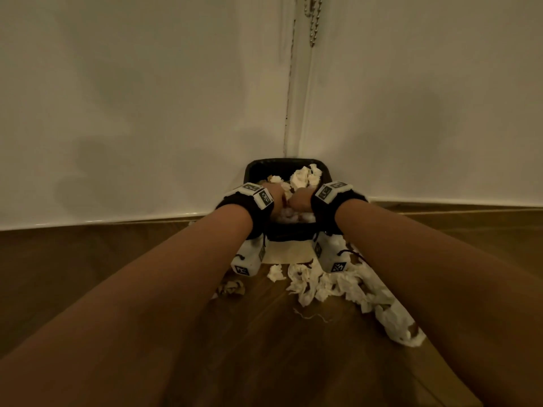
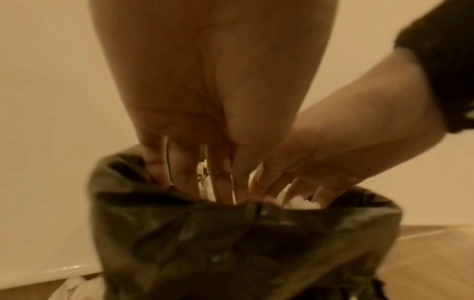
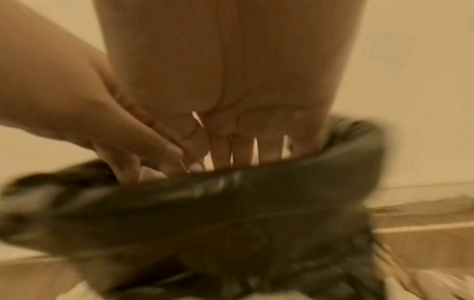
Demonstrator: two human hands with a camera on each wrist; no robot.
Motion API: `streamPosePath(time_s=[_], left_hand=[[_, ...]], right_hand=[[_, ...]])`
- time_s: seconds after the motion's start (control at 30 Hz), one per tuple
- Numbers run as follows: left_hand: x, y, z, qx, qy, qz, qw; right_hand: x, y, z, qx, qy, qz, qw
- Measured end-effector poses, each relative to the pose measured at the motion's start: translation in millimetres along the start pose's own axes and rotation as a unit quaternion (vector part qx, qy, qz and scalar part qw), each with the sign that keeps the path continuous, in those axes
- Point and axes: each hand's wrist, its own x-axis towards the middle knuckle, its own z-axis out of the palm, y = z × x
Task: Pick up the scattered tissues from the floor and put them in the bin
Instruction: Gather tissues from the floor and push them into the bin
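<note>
A bin (image 1: 255, 168) with a black liner (image 2: 231, 233) stands against the wall, holding white crumpled tissues (image 1: 305, 176). Both hands reach into its mouth side by side. My left hand (image 1: 274, 195) points its straight fingers (image 2: 179, 176) down onto the tissues inside. My right hand (image 1: 299, 199) does the same beside it, its fingers (image 3: 241, 150) straight and slightly spread; their tips are hidden behind the liner's rim (image 3: 231, 182). White tissue (image 2: 302, 204) shows between the fingers. More tissues (image 1: 323, 283) lie strewn on the wooden floor in front of the bin, trailing right.
A small brownish crumpled tissue (image 1: 232, 287) lies on the floor at the left of the bin. White walls meet in a corner behind the bin, with a bead chain (image 1: 313, 19) hanging above. A pale sheet (image 1: 288, 254) lies under the bin's front.
</note>
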Motion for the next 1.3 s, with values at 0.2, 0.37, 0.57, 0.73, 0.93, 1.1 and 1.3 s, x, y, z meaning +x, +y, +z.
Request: streamPosePath(time_s=[0.2, 0.37, 0.57, 0.73, 0.93, 1.1, 1.3], left_hand=[[-67.6, 16.5, -13.2, -0.162, 0.23, -0.069, 0.957], [-109.8, 45.5, 6.7, -0.261, 0.379, -0.023, 0.888], [-124.5, 85.8, 49.9, -0.234, 0.333, 0.032, 0.913], [-109.4, 103.0, 98.3, -0.218, 0.244, 0.023, 0.945], [-89.5, 95.2, 147.3, -0.236, 0.141, -0.016, 0.961], [-76.4, 86.1, 175.1, -0.218, 0.045, -0.022, 0.975], [-63.2, 82.8, 195.6, -0.219, 0.062, -0.071, 0.971]], right_hand=[[-60.4, 16.2, -8.3, 0.073, 0.188, -0.01, 0.979], [-103.1, 45.8, 16.8, 0.191, 0.319, 0.033, 0.928], [-126.4, 78.4, 69.9, 0.234, 0.294, 0.127, 0.918], [-120.2, 97.2, 115.2, 0.211, 0.244, 0.13, 0.938], [-103.1, 114.5, 159.9, 0.228, 0.149, 0.173, 0.947], [-87.8, 112.2, 193.4, 0.177, 0.102, 0.166, 0.965], [-72.9, 102.1, 229.7, 0.109, 0.125, 0.125, 0.978]])
